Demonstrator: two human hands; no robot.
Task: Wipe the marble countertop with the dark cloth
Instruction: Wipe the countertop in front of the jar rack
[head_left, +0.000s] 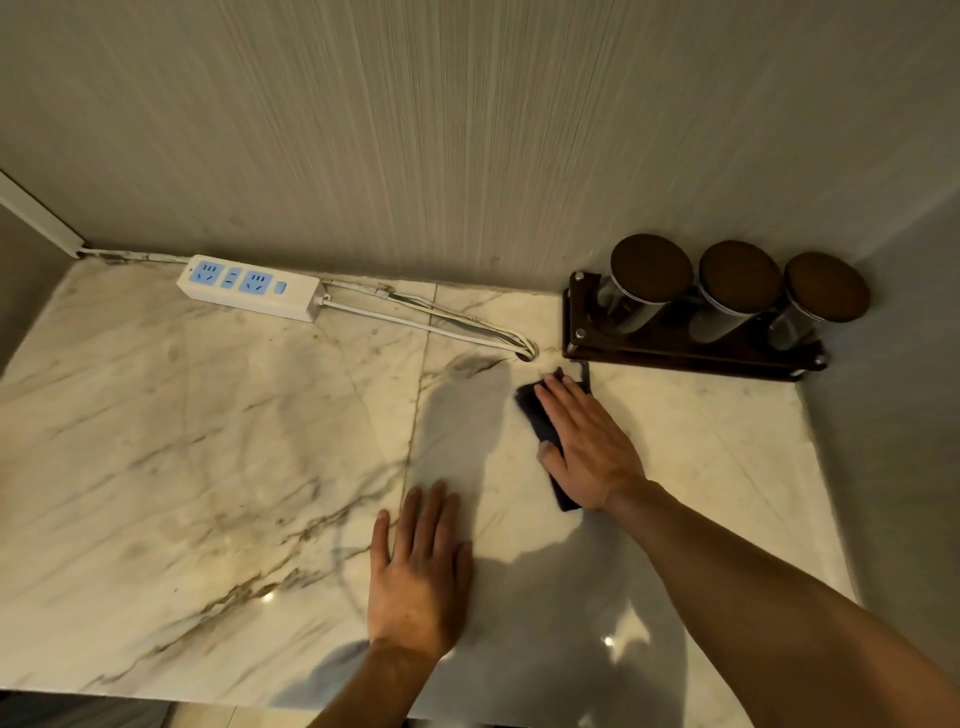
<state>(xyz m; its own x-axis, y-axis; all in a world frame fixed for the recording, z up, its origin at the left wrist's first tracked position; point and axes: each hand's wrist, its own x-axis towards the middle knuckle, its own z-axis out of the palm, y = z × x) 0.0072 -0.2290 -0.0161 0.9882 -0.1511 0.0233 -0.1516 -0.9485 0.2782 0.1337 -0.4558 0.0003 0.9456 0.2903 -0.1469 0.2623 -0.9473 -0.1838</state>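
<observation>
The marble countertop (182, 467) is white with brown veins and fills the lower view. A dark cloth (537, 421) lies flat on it right of centre, just in front of the jar rack. My right hand (587, 441) presses down on the cloth with fingers spread; the cloth shows past my fingertips and under my palm. My left hand (421, 571) rests flat on the bare marble, nearer the front edge, fingers apart and holding nothing.
A white power strip (249, 287) with blue sockets lies at the back left, and its cables (441, 322) run into a hole near the cloth. A dark rack (680, 356) with three lidded jars stands in the back right corner. Walls close off the back and right.
</observation>
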